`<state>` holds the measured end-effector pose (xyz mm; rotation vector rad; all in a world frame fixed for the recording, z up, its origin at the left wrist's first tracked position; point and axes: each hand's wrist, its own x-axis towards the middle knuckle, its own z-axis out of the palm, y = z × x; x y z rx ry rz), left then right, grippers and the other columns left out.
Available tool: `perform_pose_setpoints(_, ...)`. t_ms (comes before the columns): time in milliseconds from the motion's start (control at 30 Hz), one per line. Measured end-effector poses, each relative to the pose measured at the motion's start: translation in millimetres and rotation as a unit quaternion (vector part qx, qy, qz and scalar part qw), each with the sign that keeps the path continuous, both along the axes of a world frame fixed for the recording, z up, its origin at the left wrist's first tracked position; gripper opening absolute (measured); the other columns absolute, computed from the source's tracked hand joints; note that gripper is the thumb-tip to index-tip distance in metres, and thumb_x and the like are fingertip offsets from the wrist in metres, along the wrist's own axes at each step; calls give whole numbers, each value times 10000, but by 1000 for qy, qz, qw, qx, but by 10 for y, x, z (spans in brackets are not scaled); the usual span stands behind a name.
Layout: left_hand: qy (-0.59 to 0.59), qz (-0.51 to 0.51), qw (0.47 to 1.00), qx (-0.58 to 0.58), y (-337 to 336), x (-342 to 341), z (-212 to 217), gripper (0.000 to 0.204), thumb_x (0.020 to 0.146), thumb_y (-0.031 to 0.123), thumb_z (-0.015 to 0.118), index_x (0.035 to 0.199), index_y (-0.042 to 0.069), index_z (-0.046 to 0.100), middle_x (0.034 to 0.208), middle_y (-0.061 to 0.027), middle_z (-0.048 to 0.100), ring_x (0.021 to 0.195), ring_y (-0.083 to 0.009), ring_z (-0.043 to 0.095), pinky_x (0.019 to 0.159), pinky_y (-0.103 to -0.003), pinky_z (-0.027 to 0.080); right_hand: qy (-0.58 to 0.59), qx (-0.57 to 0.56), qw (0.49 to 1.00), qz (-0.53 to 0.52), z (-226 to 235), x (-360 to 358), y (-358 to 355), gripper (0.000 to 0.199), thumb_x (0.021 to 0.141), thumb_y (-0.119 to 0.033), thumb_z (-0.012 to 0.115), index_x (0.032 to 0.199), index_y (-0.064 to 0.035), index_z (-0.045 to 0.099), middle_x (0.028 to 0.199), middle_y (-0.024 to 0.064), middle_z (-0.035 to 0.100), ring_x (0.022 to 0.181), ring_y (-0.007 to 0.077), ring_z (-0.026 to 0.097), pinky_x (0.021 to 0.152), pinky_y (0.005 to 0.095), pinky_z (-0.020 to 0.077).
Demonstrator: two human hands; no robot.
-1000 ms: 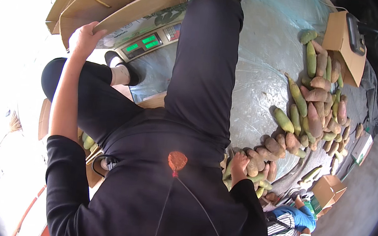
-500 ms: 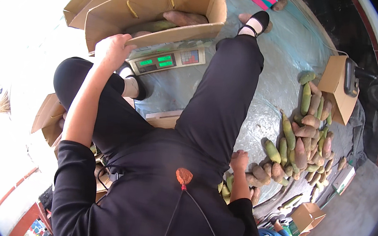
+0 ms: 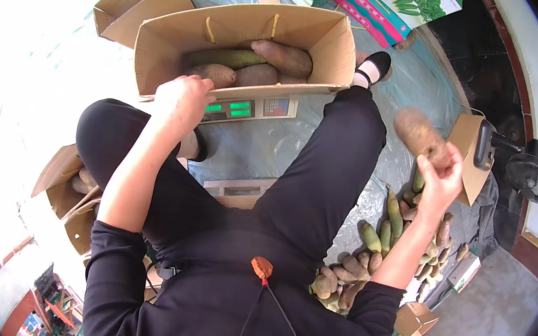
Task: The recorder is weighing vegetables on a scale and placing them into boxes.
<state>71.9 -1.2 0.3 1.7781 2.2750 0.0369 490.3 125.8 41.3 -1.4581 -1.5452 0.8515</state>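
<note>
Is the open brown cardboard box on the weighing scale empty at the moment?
No, the open brown cardboard box holds several long brown and green tubers.

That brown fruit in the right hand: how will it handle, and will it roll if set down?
The brown fruit looks firm and probably fairly heavy: it juts well past the right hand, held near one end. Its elongated, rounded shape suggests it could roll sideways on a flat surface. The dull skin looks unlikely to slip.
</note>
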Motion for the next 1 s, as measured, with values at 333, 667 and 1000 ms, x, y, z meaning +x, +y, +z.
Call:
perform_pose_setpoints(333,-5,-16,999,-27,20,-42,-33,145,814,213,622,870,85,659,831,-83,625,873,-268,620,747,-398,505,-152,173,928,293,486,-1675,587,565,553,-9,792,1081,-63,598,1029,58,561,975,173,574,811,287,493)
perform_pose_setpoints(667,-25,-20,999,0,51,-28,2,120,798,192,629,823,74,635,823,-91,627,853,-276,627,729,-398,513,-386,137,771,488,-126,-2590,731,314,711,-101,620,1020,-45,626,973,150,612,952,340,582,824,402,476)
perform_pose_setpoints(1000,-45,3,999,-20,61,-17,48,184,804,200,628,938,77,657,899,-122,644,872,-330,617,762,-412,489,-57,3,912,407,286,-1983,720,316,823,-93,633,1128,-19,598,1022,64,647,922,156,607,815,294,489)
